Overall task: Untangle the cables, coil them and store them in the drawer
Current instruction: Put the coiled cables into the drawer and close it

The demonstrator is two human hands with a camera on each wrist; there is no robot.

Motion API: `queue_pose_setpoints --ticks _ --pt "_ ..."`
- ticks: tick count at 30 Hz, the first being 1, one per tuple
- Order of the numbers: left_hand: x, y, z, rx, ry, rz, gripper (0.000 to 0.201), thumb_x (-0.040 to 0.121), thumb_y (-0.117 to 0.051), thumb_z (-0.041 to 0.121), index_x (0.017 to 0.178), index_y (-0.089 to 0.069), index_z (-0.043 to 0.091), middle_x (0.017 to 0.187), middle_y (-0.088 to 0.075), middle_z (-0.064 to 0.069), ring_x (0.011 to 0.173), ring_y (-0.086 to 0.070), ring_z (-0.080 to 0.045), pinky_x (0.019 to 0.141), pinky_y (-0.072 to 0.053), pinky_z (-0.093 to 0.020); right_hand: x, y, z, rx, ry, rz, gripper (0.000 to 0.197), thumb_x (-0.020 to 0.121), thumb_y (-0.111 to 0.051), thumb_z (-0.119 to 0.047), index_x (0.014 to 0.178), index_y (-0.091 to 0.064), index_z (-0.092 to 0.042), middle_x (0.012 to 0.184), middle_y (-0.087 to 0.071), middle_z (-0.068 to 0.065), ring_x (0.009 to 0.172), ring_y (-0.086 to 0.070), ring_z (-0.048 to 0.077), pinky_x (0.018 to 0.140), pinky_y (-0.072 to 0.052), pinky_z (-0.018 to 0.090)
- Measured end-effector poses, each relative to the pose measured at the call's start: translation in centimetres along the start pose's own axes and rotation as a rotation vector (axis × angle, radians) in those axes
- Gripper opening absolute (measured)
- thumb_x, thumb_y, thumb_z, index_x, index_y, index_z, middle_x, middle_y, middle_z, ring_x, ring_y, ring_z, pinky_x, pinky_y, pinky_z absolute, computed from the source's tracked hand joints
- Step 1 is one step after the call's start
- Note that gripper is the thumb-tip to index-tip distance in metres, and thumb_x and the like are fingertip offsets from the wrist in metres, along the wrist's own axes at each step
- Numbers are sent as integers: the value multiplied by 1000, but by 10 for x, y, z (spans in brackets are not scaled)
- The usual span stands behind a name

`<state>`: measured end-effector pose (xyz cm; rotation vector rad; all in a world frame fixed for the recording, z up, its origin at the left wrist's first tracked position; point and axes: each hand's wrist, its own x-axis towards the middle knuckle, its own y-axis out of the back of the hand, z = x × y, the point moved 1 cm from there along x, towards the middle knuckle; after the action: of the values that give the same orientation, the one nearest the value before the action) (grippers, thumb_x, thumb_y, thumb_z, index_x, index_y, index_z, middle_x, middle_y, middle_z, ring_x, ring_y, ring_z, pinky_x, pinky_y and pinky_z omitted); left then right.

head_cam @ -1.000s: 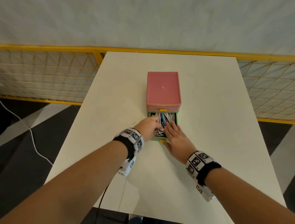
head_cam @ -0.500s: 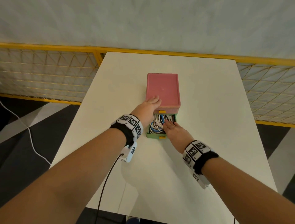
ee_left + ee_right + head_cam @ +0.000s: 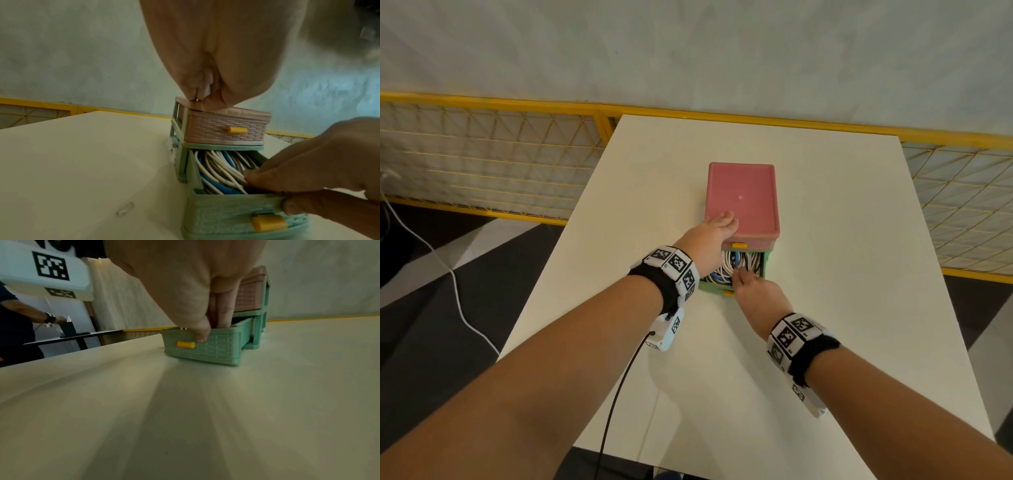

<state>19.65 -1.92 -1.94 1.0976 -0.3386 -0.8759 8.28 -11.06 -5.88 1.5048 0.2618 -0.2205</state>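
Observation:
A small drawer unit (image 3: 743,198) with a pink top stands mid-table. Its lower green drawer (image 3: 714,289) is partly pulled out and holds coiled white and blue cables (image 3: 726,270). My left hand (image 3: 717,228) lies with its fingers flat on the unit's near left corner and presses down (image 3: 202,95). My right hand (image 3: 753,291) pinches the green drawer's (image 3: 218,347) front wall. Its thumb (image 3: 202,334) sits on the outer face beside the yellow knob (image 3: 186,344), and its fingers reach inside onto the cables (image 3: 218,168). The upper pink drawer (image 3: 224,131) is closed.
The white table (image 3: 825,342) ends close behind the unit, where a yellow mesh fence (image 3: 500,171) and the wall run. A black wire (image 3: 616,404) hangs from my left wrist device. In the right wrist view another person (image 3: 14,318) stands at a far table.
My left hand left the drawer and now presses on the unit's top. My right hand went from lying flat on the cables to pinching the drawer front. The drawer sits further in.

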Motion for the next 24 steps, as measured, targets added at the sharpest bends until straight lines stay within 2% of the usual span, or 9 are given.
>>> queue_pose_setpoints --ticks 2,5,11,15,17,19,21,23,24 --pt "-1 1 0 -4 -4 -6 68 92 -39 -12 154 -20 9 164 -11 -5 151 -7 -16 120 -4 -23 3 0 -2 -45 17 -32 58 95 -37 2 145 -10 10 152 -20 29 138 -32 36 109 -38 41" --pt "-1 1 0 -23 6 -12 69 91 -38 -13 154 -20 10 164 -10 -4 151 -6 -16 121 -5 -24 9 3 -1 -58 0 -44 55 97 -33 1 145 -8 11 153 -16 29 140 -28 36 111 -35 40" --pt "3 1 -4 -48 8 -9 72 89 -37 -15 154 -20 12 164 -10 -2 151 -6 -14 121 -4 -24 20 10 13 100 -64 82 52 95 -37 0 145 -21 1 149 -34 18 134 -40 29 102 -40 36" --pt "3 1 -4 -35 -9 6 71 90 -37 -14 154 -21 12 164 -11 -2 151 -6 -13 121 -3 -23 9 -2 17 165 -41 186 49 83 -54 5 131 -49 -2 135 -53 16 112 -58 31 83 -52 37" --pt "3 -1 -4 -23 -18 12 69 91 -38 -12 154 -21 10 163 -11 -4 151 -7 -14 122 -3 -24 11 -9 13 86 -44 193 50 66 -73 1 114 -64 1 114 -68 17 95 -64 31 73 -55 34" --pt "2 -1 -4 -19 -21 9 68 91 -39 -10 154 -22 10 163 -12 -4 151 -7 -14 121 -4 -24 17 -12 9 50 -84 186 55 52 -83 -6 105 -69 1 98 -73 14 82 -66 26 64 -55 32" --pt "1 0 -4 -21 -26 7 68 91 -39 -10 153 -22 10 163 -12 -5 151 -7 -14 121 -3 -22 20 -8 5 45 -114 184 58 63 -79 -11 117 -62 2 107 -70 14 91 -63 27 71 -54 33" --pt "0 2 -3 -21 -18 6 68 91 -39 -10 154 -21 10 163 -12 -4 151 -7 -14 119 -2 -21 22 -7 4 30 -128 171 54 88 -54 -12 138 -38 2 133 -53 15 113 -51 29 89 -45 35" --pt "-1 2 -2 -19 -16 1 68 91 -40 -10 154 -20 10 164 -11 -4 151 -6 -14 119 -2 -21 24 -7 3 14 -121 176 53 94 -43 -12 143 -27 0 141 -44 14 119 -44 29 95 -40 35"
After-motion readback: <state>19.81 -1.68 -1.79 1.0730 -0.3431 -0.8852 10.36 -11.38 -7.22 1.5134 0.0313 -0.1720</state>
